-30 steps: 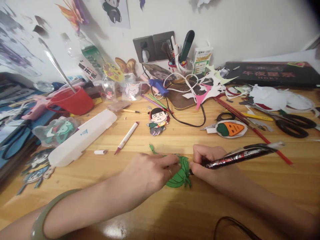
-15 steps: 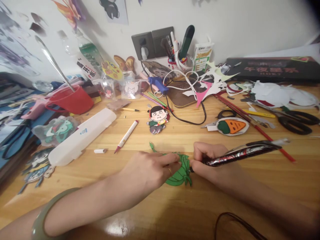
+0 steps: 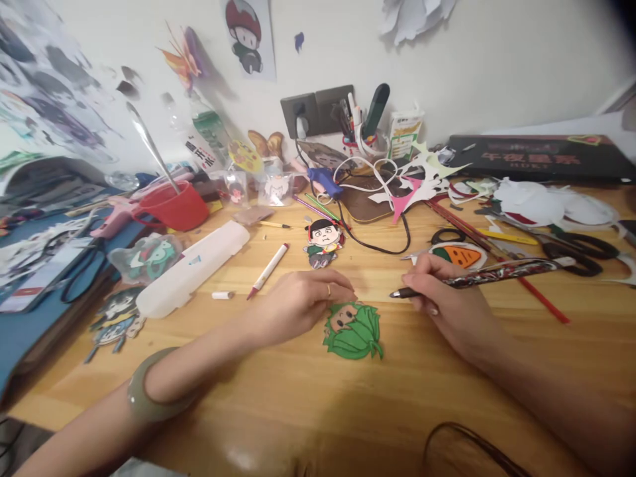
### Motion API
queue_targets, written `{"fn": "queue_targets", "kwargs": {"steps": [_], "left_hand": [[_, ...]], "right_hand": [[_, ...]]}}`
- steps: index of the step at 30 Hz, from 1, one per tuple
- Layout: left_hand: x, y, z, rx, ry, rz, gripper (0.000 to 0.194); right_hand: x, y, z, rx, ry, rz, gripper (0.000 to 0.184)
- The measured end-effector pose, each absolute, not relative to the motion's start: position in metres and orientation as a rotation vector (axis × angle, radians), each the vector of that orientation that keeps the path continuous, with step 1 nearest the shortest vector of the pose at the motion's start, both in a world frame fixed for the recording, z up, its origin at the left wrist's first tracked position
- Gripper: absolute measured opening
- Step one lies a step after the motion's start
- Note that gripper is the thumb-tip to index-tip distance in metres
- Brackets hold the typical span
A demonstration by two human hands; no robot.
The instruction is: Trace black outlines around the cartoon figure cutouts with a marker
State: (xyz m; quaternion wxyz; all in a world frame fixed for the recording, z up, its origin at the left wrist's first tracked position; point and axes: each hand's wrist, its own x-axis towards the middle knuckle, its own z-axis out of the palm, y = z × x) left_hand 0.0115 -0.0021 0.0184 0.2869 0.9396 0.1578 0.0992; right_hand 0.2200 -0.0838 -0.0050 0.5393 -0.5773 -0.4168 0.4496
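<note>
A flat green leafy cutout figure [image 3: 355,338] with a brown face lies on the wooden desk in front of me. My left hand [image 3: 303,301] has its bent fingers at the upper left edge of this figure, pinching it; the fingertips are partly hidden. In my right hand [image 3: 440,295] is a dark patterned pen [image 3: 501,272], held in a writing grip. Its black tip points left and is apart from the figure, to the upper right of it.
A capped-off red marker [image 3: 268,270], its white cap [image 3: 222,295] and a black-haired cutout character [image 3: 324,244] lie behind my hands. A whitish case [image 3: 193,270] and red mug [image 3: 171,213] stand left. Scissors [image 3: 579,248], a carrot cutout [image 3: 464,255] and paper scraps crowd the right.
The pen has come away from the green figure, up and right. My left hand has slid off the figure's middle to its upper edge, uncovering the face. The view has shifted upward.
</note>
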Motion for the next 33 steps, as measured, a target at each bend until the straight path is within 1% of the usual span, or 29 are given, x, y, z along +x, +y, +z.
{"fn": "queue_targets", "kwargs": {"steps": [5,9,13,17,19,23,26,28,31,33], "left_hand": [[0.005,-0.006,0.018,2.623,0.673,0.037,0.026],[0.003,-0.030,0.012,2.630,0.941,0.058,0.012],[-0.003,-0.060,0.011,2.624,1.030,0.091,0.017],[-0.008,-0.085,0.013,2.626,0.999,0.181,0.012],[-0.007,-0.095,0.012,2.621,1.009,0.208,0.013],[0.008,-0.113,0.003,2.557,1.213,0.245,0.014],[0.020,-0.128,-0.006,2.505,1.234,0.350,0.014],[0.023,-0.137,-0.005,2.409,1.048,0.552,0.014],[0.017,-0.141,0.017,2.196,0.835,0.801,0.020],[0.009,-0.141,0.045,1.984,0.791,0.878,0.016]], "right_hand": [[0.225,-0.089,-0.003,-1.256,-0.839,1.082,0.031],[0.227,-0.090,-0.004,-1.262,-0.871,1.028,0.030],[0.228,-0.089,-0.004,-1.284,-0.903,0.993,0.028],[0.229,-0.089,-0.004,-1.306,-0.919,0.953,0.027],[0.229,-0.089,-0.004,-1.318,-0.938,0.931,0.027],[0.230,-0.090,-0.005,-1.348,-0.992,0.865,0.026],[0.232,-0.090,-0.005,-1.368,-1.032,0.834,0.024],[0.233,-0.090,-0.005,-1.381,-1.052,0.818,0.024],[0.234,-0.090,-0.006,-1.405,-1.072,0.797,0.024],[0.233,-0.090,-0.006,-1.421,-1.083,0.791,0.025]]}}
